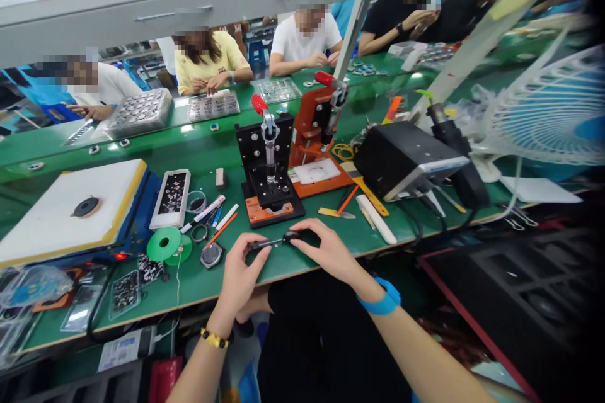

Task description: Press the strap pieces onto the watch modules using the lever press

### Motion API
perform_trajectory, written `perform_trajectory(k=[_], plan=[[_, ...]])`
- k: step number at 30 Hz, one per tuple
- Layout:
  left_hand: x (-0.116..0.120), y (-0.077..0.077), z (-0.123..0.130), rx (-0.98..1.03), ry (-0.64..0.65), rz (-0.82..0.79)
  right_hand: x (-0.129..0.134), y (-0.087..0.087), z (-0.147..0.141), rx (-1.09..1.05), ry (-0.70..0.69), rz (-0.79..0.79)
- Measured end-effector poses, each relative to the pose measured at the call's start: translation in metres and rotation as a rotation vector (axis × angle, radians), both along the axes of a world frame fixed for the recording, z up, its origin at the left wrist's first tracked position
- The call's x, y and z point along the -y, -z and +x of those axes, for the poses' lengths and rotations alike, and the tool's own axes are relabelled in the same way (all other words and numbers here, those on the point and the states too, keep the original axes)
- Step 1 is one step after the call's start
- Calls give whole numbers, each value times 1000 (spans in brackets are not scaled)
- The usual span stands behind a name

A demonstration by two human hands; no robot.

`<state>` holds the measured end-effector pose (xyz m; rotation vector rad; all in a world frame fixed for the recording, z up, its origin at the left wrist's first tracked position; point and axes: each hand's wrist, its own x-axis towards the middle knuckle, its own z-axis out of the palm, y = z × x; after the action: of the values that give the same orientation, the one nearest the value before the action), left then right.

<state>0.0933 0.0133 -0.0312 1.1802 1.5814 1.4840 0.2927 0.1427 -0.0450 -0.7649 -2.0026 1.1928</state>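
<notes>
Near the front edge of the green table (pixel 278 267), both hands meet at a thin dark part (pixel 267 244). My left hand (pixel 243 264) pinches its left end between thumb and fingers. At the other end, my right hand (pixel 326 249) grips a small round black piece (pixel 290 236) with thumb and index finger. Whether the two pieces are joined is too small to tell. Just beyond the hands stands a black toggle press (pixel 268 170) with a red handle and an orange base. A round dark watch-like part (pixel 211 255) lies left of my left hand.
An orange press (pixel 312 132) stands behind the black one. Pens, a green spool (pixel 164 244), and a white parts tray (pixel 171 199) are at left. Knives, a black box (pixel 401 157) and a fan (pixel 553 113) are at right. Several people sit across the table.
</notes>
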Motion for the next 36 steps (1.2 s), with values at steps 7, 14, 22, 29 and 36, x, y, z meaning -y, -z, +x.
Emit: perform_trajectory(k=[7, 14, 22, 29, 36], plan=[[0, 1, -2, -49, 3, 43, -3, -3, 3, 1, -43, -55], [0, 4, -3, -64, -2, 43, -6, -3, 1, 30, -57, -91], [-4, 2, -2, -97, -8, 32, -5, -3, 4, 70, -85, -43], [-3, 0, -2, -103, -5, 34, -4, -5, 3, 97, -91, -38], [-2, 1, -3, -96, 4, 33, -4, -4, 3, 95, -95, -35]])
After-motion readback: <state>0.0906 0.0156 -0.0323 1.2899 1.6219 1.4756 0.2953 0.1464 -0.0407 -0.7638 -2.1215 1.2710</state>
